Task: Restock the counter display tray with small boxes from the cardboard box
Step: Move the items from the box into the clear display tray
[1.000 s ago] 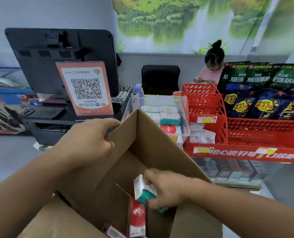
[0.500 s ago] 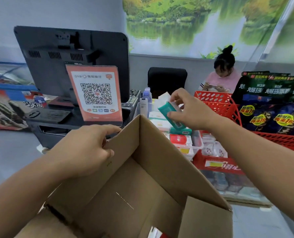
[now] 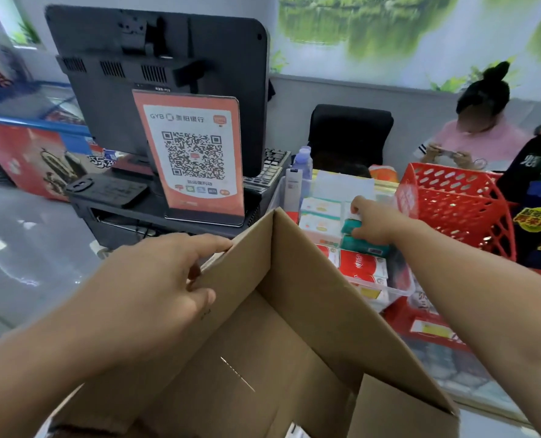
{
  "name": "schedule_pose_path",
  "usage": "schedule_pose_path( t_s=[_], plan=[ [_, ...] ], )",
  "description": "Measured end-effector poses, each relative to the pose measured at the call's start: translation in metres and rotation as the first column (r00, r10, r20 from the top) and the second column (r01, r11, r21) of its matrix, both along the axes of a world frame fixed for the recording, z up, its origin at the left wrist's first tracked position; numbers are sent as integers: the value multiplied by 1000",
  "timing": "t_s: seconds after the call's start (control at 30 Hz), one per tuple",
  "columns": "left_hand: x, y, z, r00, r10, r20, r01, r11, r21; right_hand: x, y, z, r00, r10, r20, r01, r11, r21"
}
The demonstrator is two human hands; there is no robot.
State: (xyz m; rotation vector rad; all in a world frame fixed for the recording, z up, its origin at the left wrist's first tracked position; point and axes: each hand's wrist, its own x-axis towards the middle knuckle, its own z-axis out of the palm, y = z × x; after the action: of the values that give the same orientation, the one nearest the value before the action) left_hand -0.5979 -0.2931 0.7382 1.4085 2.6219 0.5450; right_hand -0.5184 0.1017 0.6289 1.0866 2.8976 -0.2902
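Occupying the foreground, open cardboard box (image 3: 262, 358), its flap gripped by the left hand (image 3: 155, 289); beyond it, clear display tray (image 3: 398, 287) of small packs; right hand (image 3: 375, 224) holding a teal box (image 3: 351, 227) down among them.

A black monitor (image 3: 155, 74) shows its back, with an orange QR sign (image 3: 196, 159) leaning in front of it. Right of the sign lie a keyboard (image 3: 270, 169) and a pale bottle (image 3: 304, 161). A black chair (image 3: 349, 134) stands behind. A person in pink (image 3: 478, 137) sits at the far right, beside a red basket (image 3: 462, 207) with dark snack bags (image 3: 539, 216). A freezer (image 3: 32, 137) stands at far left.
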Motion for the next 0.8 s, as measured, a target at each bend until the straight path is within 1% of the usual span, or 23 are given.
schedule_pose_path(
  t_s=[0.13, 0.17, 0.23, 0.27, 0.3, 0.37, 0.43, 0.53, 0.63, 0.67, 0.73, 0.77, 0.8],
  plan=[
    [2, 1, -1, 1000, 10, 5, -10, 1000, -8, -9, 10, -9, 1000, 8, 5, -8, 1000, 22],
    [3, 1, -1, 1000, 12, 3, -12, 1000, -12, -11, 13, -10, 1000, 12, 6, -12, 998, 65],
    [3, 1, -1, 1000, 18, -1, -18, 1000, -14, -13, 17, -13, 1000, 0, 19, -4, 970, 241],
    [4, 1, 0, 1000, 22, -5, -22, 1000, -18, -14, 19, -14, 1000, -25, 19, 17, 947, 320],
    [5, 1, 0, 1000, 27, -10, -27, 999, -21, -14, 20, -16, 998, -58, 4, 53, 932, 360],
    [6, 1, 1, 999, 34, -14, -35, 999, -26, -12, 19, -20, 991, -121, -59, 134, 934, 330],
    [6, 2, 2, 999, 31, -13, -32, 999, -40, -10, 11, -19, 979, -129, -156, 170, 943, 285],
    [4, 5, 4, 1000, 17, -15, -18, 998, -56, -5, -19, 2, 934, -16, -357, 141, 934, 329],
    [4, 8, 6, 1000, -14, -9, 13, 996, -84, 10, -62, 35, 860, 122, -495, 97, 915, 393],
    [4, 8, 7, 1000, -25, -13, 24, 995, -93, 20, -77, 44, 818, 182, -546, 66, 913, 403],
    [6, 8, 8, 999, -47, -23, 45, 994, -102, 45, -115, 56, 687, 343, -640, -49, 901, 430],
    [7, 8, 9, 998, -61, -25, 58, 993, -101, 58, -137, 57, 625, 424, -656, -141, 887, 440],
    [8, 9, 8, 997, -76, -26, 73, 993, -97, 71, -159, 55, 582, 500, -642, -256, 862, 439]
  ],
)
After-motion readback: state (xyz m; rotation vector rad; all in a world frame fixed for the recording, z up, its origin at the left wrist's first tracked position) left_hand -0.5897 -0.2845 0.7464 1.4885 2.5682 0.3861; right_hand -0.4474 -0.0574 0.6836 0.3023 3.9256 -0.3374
